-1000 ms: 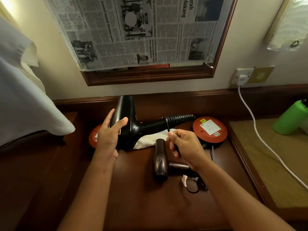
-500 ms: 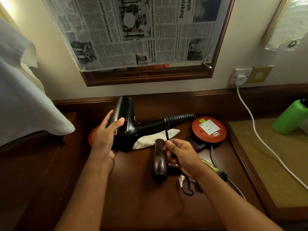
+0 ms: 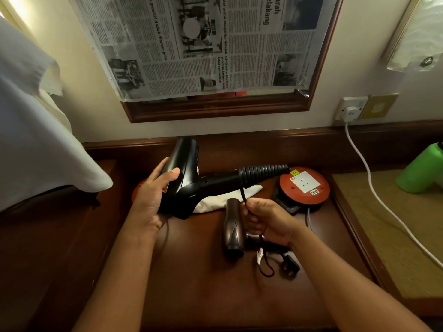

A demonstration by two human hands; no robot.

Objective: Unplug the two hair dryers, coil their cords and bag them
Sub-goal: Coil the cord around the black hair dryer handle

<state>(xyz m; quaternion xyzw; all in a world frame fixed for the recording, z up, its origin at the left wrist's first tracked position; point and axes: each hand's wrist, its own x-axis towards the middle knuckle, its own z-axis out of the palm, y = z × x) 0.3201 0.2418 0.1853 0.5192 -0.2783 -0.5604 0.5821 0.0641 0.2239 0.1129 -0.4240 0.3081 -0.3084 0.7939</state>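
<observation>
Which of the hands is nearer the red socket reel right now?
Right. The right hand pinches the cord just left of the red socket reel; the left hand grips the black dryer farther left.

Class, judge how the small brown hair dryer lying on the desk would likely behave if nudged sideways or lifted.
The small brown hair dryer has a rounded barrel, so it may start to roll, though its side handle should stop it. Small for a dryer, it is probably light. Its smooth, glossy shell could be a little slippery.
</observation>
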